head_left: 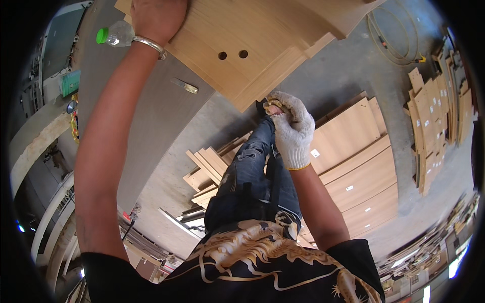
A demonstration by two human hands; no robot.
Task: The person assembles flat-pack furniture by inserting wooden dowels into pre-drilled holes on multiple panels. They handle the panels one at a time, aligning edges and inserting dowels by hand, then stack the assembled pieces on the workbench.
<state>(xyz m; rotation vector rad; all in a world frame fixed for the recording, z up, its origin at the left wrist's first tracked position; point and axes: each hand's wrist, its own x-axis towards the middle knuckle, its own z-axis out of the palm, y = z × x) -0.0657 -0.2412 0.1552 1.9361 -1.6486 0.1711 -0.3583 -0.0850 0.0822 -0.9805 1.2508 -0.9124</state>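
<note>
My bare left hand (159, 21), with a bangle at the wrist, reaches to the top edge of the head view, over a light wood-grain panel (202, 30). Its fingers run out of sight, so their pose is hidden. Two dark round holes pierce the panel near its lower part. Just below the panel's near corner is my right hand (294, 123), in a white knit glove with worn, soiled fingertips. Its fingers are curled together, and whatever they may pinch is too small to make out. A small knife (189, 88) lies on the grey tabletop (151, 106).
A clear bottle (120, 35) with a green cap lies beside my left wrist. Stacked wooden boards (358, 161) cover the floor on the right, with more boards (209, 169) near my legs. A coiled hose (396, 38) lies at the far right. Further board stacks (434, 121) stand beyond.
</note>
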